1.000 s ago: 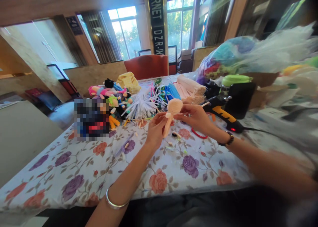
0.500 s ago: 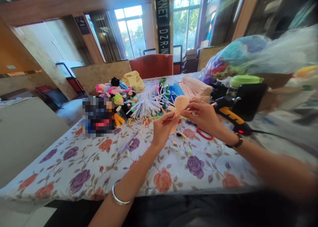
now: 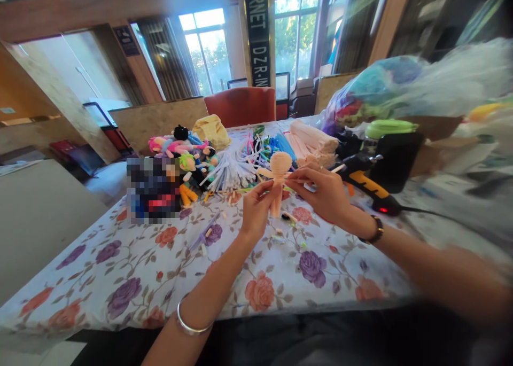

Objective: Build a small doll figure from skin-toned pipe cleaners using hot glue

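Observation:
A peach-coloured doll figure (image 3: 281, 163) with a round head, an arm at its left and a body below is held upright above the table. My left hand (image 3: 256, 205) pinches its body from the left. From the right, my right hand (image 3: 326, 192) is closed at the figure's other side, with thumb and fingertips together near its arm. White pipe cleaners (image 3: 232, 168) fan out behind the figure, and a bundle of peach pipe cleaners (image 3: 312, 141) lies behind my right hand.
Small coloured dolls (image 3: 188, 163) lie at the left back beside a yellow cloth (image 3: 211, 132). A black and orange glue gun (image 3: 371, 184) with a red light stands at the right, its cable running right. Scraps dot the floral tablecloth (image 3: 160, 264). Plastic bags (image 3: 377, 88) fill the back right.
The doll figure has turned more upright and now faces the camera, its arm showing at the left. Both hands have shifted slightly, and the whole view has moved a little.

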`<state>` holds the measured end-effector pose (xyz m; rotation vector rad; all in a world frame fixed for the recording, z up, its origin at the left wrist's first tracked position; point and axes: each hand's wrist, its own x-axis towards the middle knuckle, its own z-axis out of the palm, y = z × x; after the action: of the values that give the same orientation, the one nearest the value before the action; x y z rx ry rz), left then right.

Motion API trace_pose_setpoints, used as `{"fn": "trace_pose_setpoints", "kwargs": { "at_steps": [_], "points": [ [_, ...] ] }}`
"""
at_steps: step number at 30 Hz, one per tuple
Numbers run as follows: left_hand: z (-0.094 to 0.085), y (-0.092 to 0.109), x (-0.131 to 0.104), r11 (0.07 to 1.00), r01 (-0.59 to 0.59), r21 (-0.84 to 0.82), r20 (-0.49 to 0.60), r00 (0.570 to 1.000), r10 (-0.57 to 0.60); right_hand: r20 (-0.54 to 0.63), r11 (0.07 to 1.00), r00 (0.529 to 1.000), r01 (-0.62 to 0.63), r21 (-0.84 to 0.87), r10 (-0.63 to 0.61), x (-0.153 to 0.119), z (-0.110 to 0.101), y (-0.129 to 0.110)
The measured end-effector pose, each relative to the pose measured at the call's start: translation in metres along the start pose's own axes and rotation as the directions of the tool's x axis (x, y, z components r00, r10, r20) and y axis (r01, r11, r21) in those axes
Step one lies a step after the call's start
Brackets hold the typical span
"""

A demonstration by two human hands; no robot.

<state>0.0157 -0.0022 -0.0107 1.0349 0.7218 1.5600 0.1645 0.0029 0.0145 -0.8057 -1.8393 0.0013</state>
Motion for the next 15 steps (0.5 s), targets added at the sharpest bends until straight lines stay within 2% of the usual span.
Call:
{"fn": "trace_pose_setpoints", "kwargs": {
  "at_steps": [15],
  "points": [
    [0.002,0.0039,-0.0003,0.983,0.06,-0.174,0.013,0.998,-0.059,0.03,0.995,0.997,0.074,-0.065,-0.072,-0.0041,0.0026,0.0014]
  ]
}}
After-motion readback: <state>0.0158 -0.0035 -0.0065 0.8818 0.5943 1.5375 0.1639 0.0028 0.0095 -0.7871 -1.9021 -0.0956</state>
